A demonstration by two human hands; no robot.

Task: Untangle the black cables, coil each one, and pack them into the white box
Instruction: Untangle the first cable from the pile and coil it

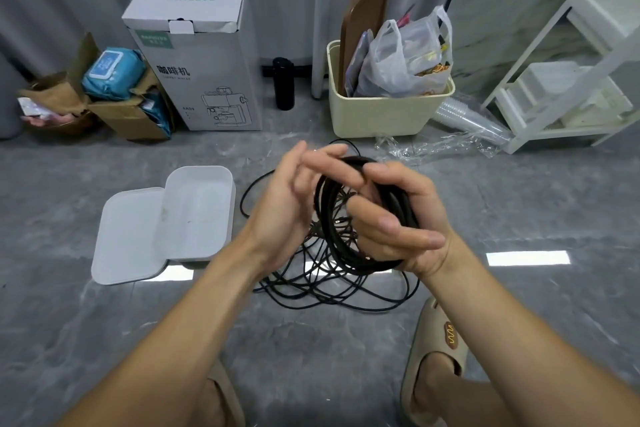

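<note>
A coil of black cable (341, 246) hangs upright in front of me. My right hand (398, 218) grips the coil, fingers curled through its loops. My left hand (294, 191) is beside it, its fingertips pinching the cable at the top of the coil. Below the hands a tangle of more black cables (311, 284) lies on the grey floor. The white box (197, 211) stands open and empty to the left, with its white lid (124, 243) lying next to it.
At the back stand a tall white carton (194, 55), a brown cardboard box with wipes (114, 104), a black bottle (283, 83), a cream bin holding bags (381, 114) and a white rack (571, 73). My feet in beige slippers (436, 357) are near the tangle.
</note>
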